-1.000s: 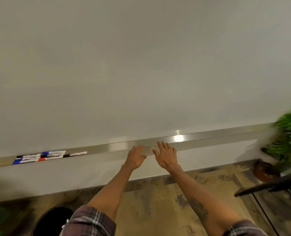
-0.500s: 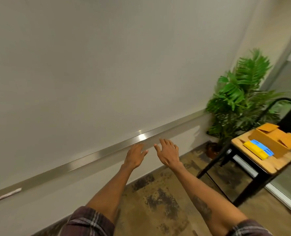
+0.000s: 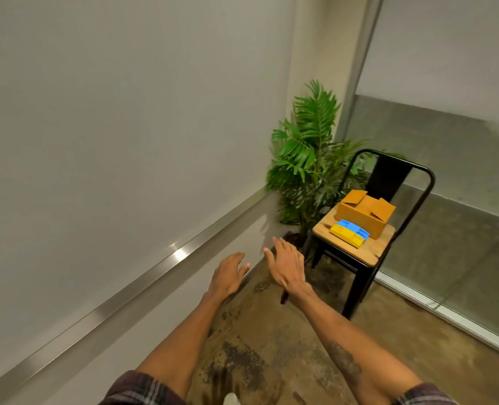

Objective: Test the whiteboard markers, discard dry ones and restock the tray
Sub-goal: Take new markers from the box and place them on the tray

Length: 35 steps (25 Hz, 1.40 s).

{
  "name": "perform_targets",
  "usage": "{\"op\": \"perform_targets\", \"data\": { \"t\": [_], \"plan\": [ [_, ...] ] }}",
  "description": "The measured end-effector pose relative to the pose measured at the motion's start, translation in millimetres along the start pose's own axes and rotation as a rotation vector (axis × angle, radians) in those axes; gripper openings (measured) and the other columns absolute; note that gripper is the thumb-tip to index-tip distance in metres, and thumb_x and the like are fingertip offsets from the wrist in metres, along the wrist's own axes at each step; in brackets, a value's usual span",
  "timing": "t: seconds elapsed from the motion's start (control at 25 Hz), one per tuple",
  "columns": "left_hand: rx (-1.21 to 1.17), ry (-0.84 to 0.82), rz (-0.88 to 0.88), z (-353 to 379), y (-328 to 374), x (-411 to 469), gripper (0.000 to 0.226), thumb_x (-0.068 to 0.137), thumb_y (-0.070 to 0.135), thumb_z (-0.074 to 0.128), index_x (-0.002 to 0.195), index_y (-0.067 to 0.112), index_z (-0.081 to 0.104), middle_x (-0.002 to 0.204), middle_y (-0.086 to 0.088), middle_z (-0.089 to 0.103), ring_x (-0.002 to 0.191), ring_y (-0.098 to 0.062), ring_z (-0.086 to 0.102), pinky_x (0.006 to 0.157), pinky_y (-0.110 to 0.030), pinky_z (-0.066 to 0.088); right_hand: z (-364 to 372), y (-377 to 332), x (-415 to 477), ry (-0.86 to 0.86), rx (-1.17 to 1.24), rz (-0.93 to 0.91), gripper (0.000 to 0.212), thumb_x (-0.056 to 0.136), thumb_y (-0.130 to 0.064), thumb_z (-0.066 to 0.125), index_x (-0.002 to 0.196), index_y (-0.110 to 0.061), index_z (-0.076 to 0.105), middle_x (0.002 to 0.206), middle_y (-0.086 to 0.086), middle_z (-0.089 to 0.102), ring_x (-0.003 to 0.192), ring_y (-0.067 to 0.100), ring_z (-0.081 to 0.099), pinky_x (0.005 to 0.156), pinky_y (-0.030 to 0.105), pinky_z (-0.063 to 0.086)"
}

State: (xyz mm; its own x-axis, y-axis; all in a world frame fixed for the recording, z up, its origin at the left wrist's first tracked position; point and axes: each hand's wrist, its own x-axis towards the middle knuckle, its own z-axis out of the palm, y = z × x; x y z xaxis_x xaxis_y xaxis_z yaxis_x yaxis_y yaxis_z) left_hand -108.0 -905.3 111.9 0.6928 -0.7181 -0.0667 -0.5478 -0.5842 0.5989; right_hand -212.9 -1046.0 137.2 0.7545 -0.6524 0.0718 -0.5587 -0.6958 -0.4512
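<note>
Logged left hand (image 3: 227, 276) and right hand (image 3: 286, 267) mid-frame, fingers slack, holding nothing. Saw no markers on tray (image 3: 143, 285) running lower left to centre; judged restocking pending. Noted box (image 3: 365, 213) on chair (image 3: 381, 251), centre right.

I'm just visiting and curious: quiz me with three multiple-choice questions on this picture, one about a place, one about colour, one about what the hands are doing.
1. Where does the cardboard box stand? A on a desk; B on the seat of the chair; C on a shelf.
2. What colours are the two flat packs in front of it? A red and green; B black and white; C blue and yellow.
3. What do the left hand and right hand hold? A nothing; B a marker each; C a cup.
Answers: 1 B, it rests on the wooden seat; 2 C, one blue pack lies beside one yellow; 3 A, both hands are open with nothing in them.
</note>
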Motion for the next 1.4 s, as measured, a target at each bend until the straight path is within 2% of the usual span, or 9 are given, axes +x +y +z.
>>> {"op": "perform_targets", "data": {
  "t": [0.28,0.52,0.68,0.88,1.12,1.32,1.4],
  "plan": [
    [0.018,-0.070,0.136,32,55,123,0.052,0.103,0.043,0.042,0.149,0.018,0.040,0.154,-0.004,0.041,0.143,-0.022,0.036,0.116,-0.038,0.029,-22,79,86,0.059,-0.037,0.182,0.056,0.102,-0.051,0.032,0.149,-0.021,0.036,0.155,0.003,0.038,0.143,0.024,0.032,0.115,0.046,0.026],
    [0.012,-0.153,0.272,55,113,243,0.052,0.103,0.035,0.046,0.150,0.014,0.039,0.153,-0.006,0.043,0.142,-0.021,0.038,0.114,-0.031,0.028,-52,145,161,0.099,-0.065,0.320,0.049,0.102,-0.043,0.036,0.144,-0.018,0.041,0.145,0.006,0.049,0.131,0.028,0.044,0.105,0.044,0.036],
    [0.026,-0.235,0.322,86,146,304,0.052,0.101,0.033,0.051,0.149,0.017,0.041,0.151,-0.004,0.047,0.139,-0.020,0.042,0.113,-0.034,0.034,-65,187,195,0.126,-0.029,0.410,0.053,0.102,-0.043,0.038,0.146,-0.014,0.039,0.145,0.009,0.049,0.132,0.031,0.044,0.105,0.043,0.038],
    [0.056,-0.282,0.392,124,189,351,0.049,0.100,0.030,0.052,0.147,0.017,0.044,0.152,-0.003,0.044,0.141,-0.020,0.040,0.113,-0.035,0.033,-76,239,230,0.168,-0.038,0.476,0.045,0.102,-0.040,0.041,0.139,-0.015,0.047,0.140,0.008,0.052,0.127,0.028,0.047,0.100,0.041,0.040],
    [0.093,-0.336,0.420,176,240,409,0.047,0.101,0.031,0.052,0.146,0.019,0.046,0.159,-0.002,0.032,0.145,-0.022,0.032,0.115,-0.036,0.029,-87,315,281,0.108,-0.049,0.510,0.046,0.102,-0.040,0.040,0.143,-0.020,0.046,0.155,0.011,0.035,0.140,0.031,0.033,0.111,0.047,0.034],
    [0.039,-0.294,0.351,212,289,460,0.050,0.100,0.025,0.054,0.148,0.017,0.043,0.155,-0.005,0.039,0.144,-0.022,0.035,0.114,-0.036,0.031,-108,383,333,0.030,-0.092,0.506,0.045,0.102,-0.034,0.042,0.144,-0.019,0.045,0.158,0.012,0.029,0.138,0.035,0.034,0.109,0.045,0.034],
    [0.006,-0.275,0.307,228,306,476,0.049,0.097,0.023,0.058,0.145,0.019,0.045,0.148,-0.004,0.047,0.138,-0.024,0.042,0.111,-0.039,0.038,-112,408,348,0.006,-0.090,0.504,0.046,0.101,-0.033,0.043,0.144,-0.018,0.044,0.156,0.012,0.030,0.136,0.035,0.036,0.108,0.045,0.035]
  ]
}}
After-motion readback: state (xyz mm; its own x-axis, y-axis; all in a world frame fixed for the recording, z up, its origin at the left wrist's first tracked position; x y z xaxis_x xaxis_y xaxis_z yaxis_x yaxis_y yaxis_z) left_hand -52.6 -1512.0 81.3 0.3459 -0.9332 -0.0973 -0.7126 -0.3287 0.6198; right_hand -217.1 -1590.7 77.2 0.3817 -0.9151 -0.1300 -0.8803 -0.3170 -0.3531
